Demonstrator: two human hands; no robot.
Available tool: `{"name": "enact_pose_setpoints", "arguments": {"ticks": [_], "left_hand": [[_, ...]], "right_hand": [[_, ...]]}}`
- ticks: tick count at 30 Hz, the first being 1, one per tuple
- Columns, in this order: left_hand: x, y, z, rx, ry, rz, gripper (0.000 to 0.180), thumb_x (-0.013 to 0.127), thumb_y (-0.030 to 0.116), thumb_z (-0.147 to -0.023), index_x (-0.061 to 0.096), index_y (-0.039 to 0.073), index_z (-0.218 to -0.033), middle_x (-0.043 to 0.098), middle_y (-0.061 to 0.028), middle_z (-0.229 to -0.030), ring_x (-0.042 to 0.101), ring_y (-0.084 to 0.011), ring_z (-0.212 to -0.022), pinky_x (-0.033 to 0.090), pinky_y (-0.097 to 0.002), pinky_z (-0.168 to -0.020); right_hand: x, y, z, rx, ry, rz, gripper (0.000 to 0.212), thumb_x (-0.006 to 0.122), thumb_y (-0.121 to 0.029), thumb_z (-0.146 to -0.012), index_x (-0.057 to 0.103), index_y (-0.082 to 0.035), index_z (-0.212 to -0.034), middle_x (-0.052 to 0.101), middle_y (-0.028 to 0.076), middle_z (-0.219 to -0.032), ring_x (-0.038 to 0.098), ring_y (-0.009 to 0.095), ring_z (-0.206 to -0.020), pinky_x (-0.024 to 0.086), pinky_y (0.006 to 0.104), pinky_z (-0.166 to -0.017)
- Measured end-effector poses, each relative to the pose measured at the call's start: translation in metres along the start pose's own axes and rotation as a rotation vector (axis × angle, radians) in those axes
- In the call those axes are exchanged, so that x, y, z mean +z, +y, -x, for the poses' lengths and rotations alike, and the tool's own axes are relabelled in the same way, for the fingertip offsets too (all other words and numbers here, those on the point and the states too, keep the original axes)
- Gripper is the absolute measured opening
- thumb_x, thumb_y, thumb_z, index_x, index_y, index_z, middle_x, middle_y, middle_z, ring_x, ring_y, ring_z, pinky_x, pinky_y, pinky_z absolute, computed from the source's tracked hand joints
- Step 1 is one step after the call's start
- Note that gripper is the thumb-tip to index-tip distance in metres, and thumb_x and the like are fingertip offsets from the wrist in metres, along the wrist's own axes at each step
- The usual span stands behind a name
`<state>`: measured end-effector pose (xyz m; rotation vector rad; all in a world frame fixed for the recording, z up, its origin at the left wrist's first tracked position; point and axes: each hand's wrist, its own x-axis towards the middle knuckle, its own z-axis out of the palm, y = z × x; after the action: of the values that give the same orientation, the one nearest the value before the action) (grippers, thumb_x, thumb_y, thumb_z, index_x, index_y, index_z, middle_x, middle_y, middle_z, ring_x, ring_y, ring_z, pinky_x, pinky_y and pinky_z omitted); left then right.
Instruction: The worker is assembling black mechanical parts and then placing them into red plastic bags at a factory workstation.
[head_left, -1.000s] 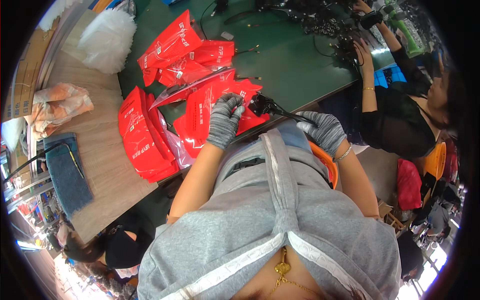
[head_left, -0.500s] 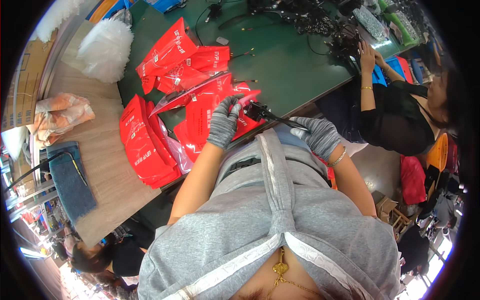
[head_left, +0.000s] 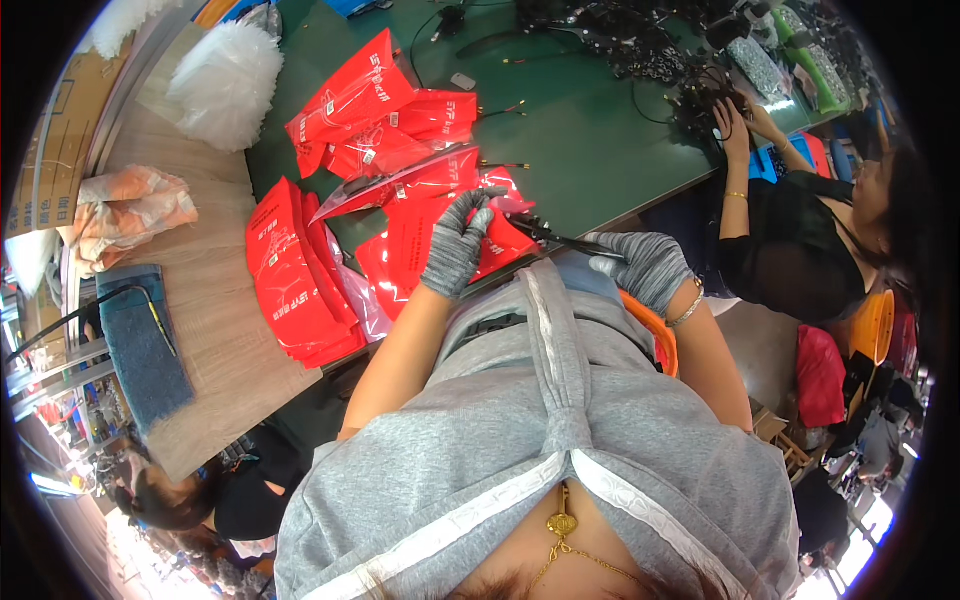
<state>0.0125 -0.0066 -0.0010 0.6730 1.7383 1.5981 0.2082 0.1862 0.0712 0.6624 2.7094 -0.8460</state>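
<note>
My left hand, in a grey knit glove, is closed on the upper edge of a red plastic bag at the table's near edge. My right hand, gloved alike, has its fingers around the end of a long black piece, perhaps a cable or arm. That piece runs leftward from my right hand to the bag's edge, and its far end is largely hidden at the bag. More filled red bags lie in a loose heap just beyond my left hand.
Left of my left arm, a stack of red bags lies across the seam between the green table and a wood-grain board. Black cables are piled at the far right. A co-worker's hands handle black parts there.
The bulky black end, in plain sight beside the bag before, is now mostly hidden at the bag's edge. My right hand has shifted slightly. The view has moved a little.
</note>
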Motion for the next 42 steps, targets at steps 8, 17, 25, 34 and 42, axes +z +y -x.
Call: {"name": "enact_pose_setpoints", "arguments": {"ticks": [8,17,25,34,42], "left_hand": [[0.013,0.031,0.001,0.178,-0.221,-0.058,0.024,0.05,0.0,-0.093,0.06,0.002,-0.115,0.063,-0.0043,-0.107,0.056,-0.0134,-0.107,0.043,-0.03,-0.099],[-0.033,0.081,-0.001,0.156,0.392,0.144,0.019,0.057,0.013,-0.095,0.061,0.005,-0.112,0.063,-0.0058,-0.106,0.056,-0.0128,-0.098,0.044,-0.0296,-0.092],[-0.01,0.102,0.002,0.607,-0.115,-0.277,0.021,0.065,0.022,-0.087,0.06,0.005,-0.098,0.061,-0.0104,-0.103,0.057,-0.0333,-0.099,0.043,-0.0432,-0.093],[-0.062,0.013,0.024,0.159,0.647,0.508,0.015,0.067,0.015,-0.087,0.056,0.01,-0.096,0.061,-0.0033,-0.091,0.058,-0.0179,-0.085,0.049,-0.0335,-0.077],[-0.091,-0.077,-0.092,-0.627,0.95,0.885,0.057,0.079,0.019,-0.076,0.046,0.01,-0.122,0.058,-0.0037,-0.103,0.056,-0.0156,-0.086,0.052,-0.0348,-0.066]], "right_hand": [[0.019,-0.023,-0.033,0.057,-0.011,-0.192,0.04,0.065,-0.034,-0.085,0.064,-0.006,-0.113,0.067,0.014,-0.107,0.064,0.03,-0.097,0.049,0.0369,-0.088],[0.017,-0.048,-0.08,-0.099,0.254,-1.285,0.053,0.062,-0.031,-0.09,0.042,-0.005,-0.132,0.062,0.014,-0.106,0.063,0.024,-0.086,0.053,0.0322,-0.075],[0.078,-0.021,-0.177,-0.153,-0.474,-1.581,0.058,0.06,-0.034,-0.088,0.046,-0.003,-0.134,0.057,0.013,-0.122,0.059,0.02,-0.104,0.048,0.0346,-0.094],[-0.007,-0.227,-0.26,-0.816,-0.227,-0.306,0.073,0.054,0.009,-0.077,0.036,-0.012,-0.144,0.056,0.015,-0.13,0.061,0.028,-0.107,0.051,0.0343,-0.089],[0.062,-0.221,-0.408,-0.398,-0.214,0.453,0.081,0.073,-0.024,-0.081,0.027,-0.012,-0.147,0.055,0.021,-0.128,0.056,0.035,-0.116,0.044,0.0407,-0.101]]}}
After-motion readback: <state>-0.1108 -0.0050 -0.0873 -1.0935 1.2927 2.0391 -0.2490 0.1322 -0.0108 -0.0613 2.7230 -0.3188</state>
